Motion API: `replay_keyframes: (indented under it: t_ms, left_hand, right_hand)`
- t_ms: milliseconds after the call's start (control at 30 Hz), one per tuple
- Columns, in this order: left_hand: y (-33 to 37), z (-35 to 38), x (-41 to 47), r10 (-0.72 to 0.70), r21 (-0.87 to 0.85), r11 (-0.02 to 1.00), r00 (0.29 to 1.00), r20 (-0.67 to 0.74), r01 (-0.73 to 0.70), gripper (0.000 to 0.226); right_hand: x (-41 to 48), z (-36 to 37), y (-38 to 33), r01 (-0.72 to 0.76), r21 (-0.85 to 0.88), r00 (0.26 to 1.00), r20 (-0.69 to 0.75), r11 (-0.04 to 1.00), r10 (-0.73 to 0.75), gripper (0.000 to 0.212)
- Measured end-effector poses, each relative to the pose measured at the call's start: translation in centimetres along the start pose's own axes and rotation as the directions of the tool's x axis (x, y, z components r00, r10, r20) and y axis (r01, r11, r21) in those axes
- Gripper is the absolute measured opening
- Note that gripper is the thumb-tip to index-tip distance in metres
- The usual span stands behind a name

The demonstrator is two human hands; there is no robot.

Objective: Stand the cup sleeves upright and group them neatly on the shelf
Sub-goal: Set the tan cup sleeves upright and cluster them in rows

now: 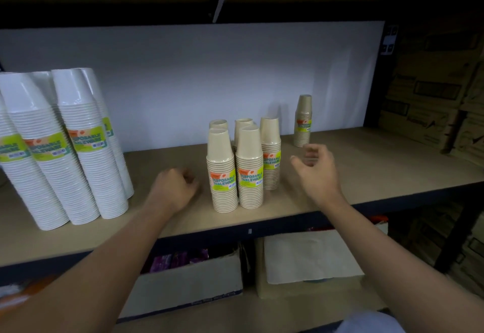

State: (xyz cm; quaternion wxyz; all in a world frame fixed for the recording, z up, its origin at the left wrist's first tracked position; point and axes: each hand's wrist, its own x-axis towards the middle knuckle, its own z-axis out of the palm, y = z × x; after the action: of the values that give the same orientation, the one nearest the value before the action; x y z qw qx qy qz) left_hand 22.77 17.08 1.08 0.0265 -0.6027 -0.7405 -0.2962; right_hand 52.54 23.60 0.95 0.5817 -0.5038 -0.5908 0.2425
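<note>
Several beige cup sleeves (237, 167) with green labels stand upright in a tight cluster at the middle of the shelf (379, 165). One more beige sleeve (303, 121) stands alone further back on the right, near the white back panel. My left hand (174, 188) hovers just left of the cluster with its fingers curled, holding nothing. To the right of the cluster, my right hand (318, 172) is raised above the shelf. Its fingers are loosely curled and empty, a short way in front of the lone sleeve.
Tall white cup sleeves (70, 149) stand grouped at the shelf's left end. Cardboard boxes (432, 96) fill the bay on the right. Below the shelf lie a box with purple packets (183, 275) and a box of white paper (309, 256).
</note>
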Motion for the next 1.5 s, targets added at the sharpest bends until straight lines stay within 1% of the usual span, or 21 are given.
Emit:
replay_keyframes:
  t_ms: [100, 200, 300, 400, 533, 633, 767, 833, 933, 1033, 1133, 1267, 1333, 1433, 1500]
  left_hand:
    - [0.1, 0.3, 0.2, 0.000, -0.010, 1.000, 1.000, -0.006, 0.000, 0.021]
    - [0.3, 0.2, -0.7, 0.020, -0.006, 1.000, 0.999, -0.033, -0.021, 0.020]
    - [1.0, -1.8, -1.6, 0.019, -0.020, 1.000, 0.992, -0.126, -0.022, 0.021]
    - [3.3, -5.8, -1.7, 0.015, -0.060, 0.998, 0.970, -0.244, -0.031, 0.017]
    - [7.9, -10.8, -1.6, 0.093, -0.104, 0.985, 0.934, -0.346, -0.137, 0.017]
    - [12.2, -12.4, -2.0, 0.178, -0.102, 0.968, 0.914, -0.364, -0.229, 0.016]
    - [17.8, -11.1, -2.9, 0.268, -0.170, 0.928, 0.911, -0.314, -0.331, 0.017]
    - [20.1, -9.1, -3.4, 0.294, -0.214, 0.909, 0.914, -0.281, -0.358, 0.017]
    - [22.6, -4.8, -3.9, 0.329, -0.231, 0.900, 0.924, -0.195, -0.370, 0.018]
    - [24.0, 0.2, -3.9, 0.338, -0.249, 0.905, 0.939, -0.069, -0.344, 0.019]
    - [24.4, 4.9, -3.5, 0.316, -0.251, 0.922, 0.948, 0.046, -0.295, 0.018]
    - [23.9, 9.5, -1.5, 0.250, -0.204, 0.954, 0.958, 0.142, -0.218, 0.016]
    - [23.4, 11.2, -0.1, 0.232, -0.181, 0.962, 0.960, 0.158, -0.203, 0.015]
    - [23.0, 13.4, 1.9, 0.207, -0.148, 0.971, 0.970, 0.129, -0.188, 0.016]
    - [22.9, 14.4, 2.8, 0.200, -0.131, 0.974, 0.973, 0.112, -0.185, 0.020]
  right_hand:
    - [2.2, -0.9, 1.3, -0.007, -0.041, 1.000, -0.013, 0.999, 0.007, 0.031]
    - [2.6, -1.1, 2.1, -0.023, -0.058, 1.000, -0.019, 0.998, 0.022, 0.028]
    - [2.2, -1.0, 2.4, -0.025, -0.079, 1.000, 0.010, 0.997, 0.026, 0.029]
    - [1.9, -1.4, 1.6, -0.021, -0.073, 0.999, 0.033, 0.997, 0.023, 0.030]
    - [1.7, -2.8, 0.1, 0.006, -0.059, 1.000, 0.004, 0.998, -0.006, 0.029]
    - [1.9, -4.7, -0.8, 0.005, -0.068, 1.000, 0.019, 0.998, -0.004, 0.027]
    - [2.4, -7.4, -1.4, -0.002, -0.081, 1.000, 0.022, 0.997, 0.003, 0.028]
    - [2.8, -8.5, -1.1, -0.012, -0.081, 1.000, 0.026, 0.997, 0.014, 0.030]
    - [3.6, -9.6, -0.1, -0.022, -0.092, 0.999, 0.040, 0.995, 0.026, 0.030]
    - [4.9, -9.6, 1.4, -0.039, -0.099, 0.998, 0.044, 0.994, 0.044, 0.028]
    - [6.4, -8.7, 3.0, -0.075, -0.083, 0.995, 0.055, 0.994, 0.080, 0.029]
    - [8.7, -6.9, 5.2, -0.110, -0.068, 0.984, 0.133, 0.992, 0.118, 0.037]
    - [10.3, -5.8, 6.1, -0.124, -0.073, 0.979, 0.151, 0.990, 0.134, 0.039]
    - [13.2, -3.5, 7.5, -0.157, -0.059, 0.976, 0.146, 0.986, 0.164, 0.037]
    - [14.8, -1.9, 8.4, -0.159, -0.060, 0.976, 0.142, 0.985, 0.166, 0.036]
